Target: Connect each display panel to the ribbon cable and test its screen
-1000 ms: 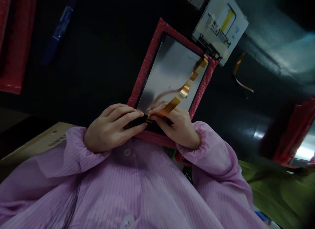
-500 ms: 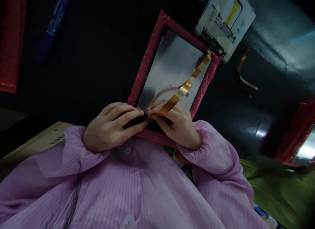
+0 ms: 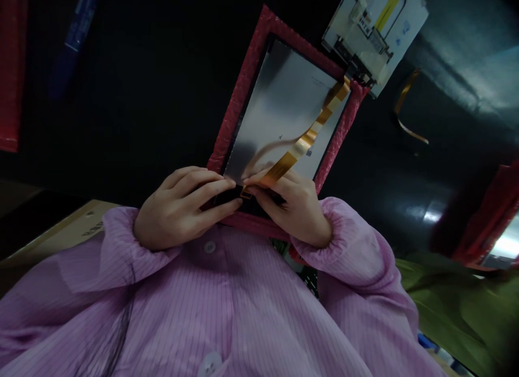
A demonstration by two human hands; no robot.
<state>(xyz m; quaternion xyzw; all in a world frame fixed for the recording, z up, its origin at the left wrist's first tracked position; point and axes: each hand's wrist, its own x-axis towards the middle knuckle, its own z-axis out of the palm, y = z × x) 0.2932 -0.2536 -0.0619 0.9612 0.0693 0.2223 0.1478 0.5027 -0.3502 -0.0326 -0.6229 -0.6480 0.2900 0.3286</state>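
A display panel (image 3: 279,101) with a silvery back lies on a red bubble-wrap pad (image 3: 232,114). An orange flat flex cable (image 3: 302,144) runs from the panel's upper right corner region down to my right hand (image 3: 294,198). That hand pinches the cable between thumb and fingers close to its lower end, where a small square outline shows. My left hand (image 3: 184,204) lies at the panel's lower left edge, fingers stretched out and thumb apart, their tips close to the cable end. Whether the left thumb touches the cable end I cannot tell.
A white test fixture (image 3: 373,41) with a yellow strip stands against the pad's upper right corner. Another flex cable (image 3: 405,109) lies on the dark table to the right. A blue marker (image 3: 77,39) and red wrap (image 3: 12,68) are at left, a carton (image 3: 60,231) below.
The view has shifted slightly, so the marker and the red wrap sit further left. Both hands keep nearly the same pose at the cable's lower end.
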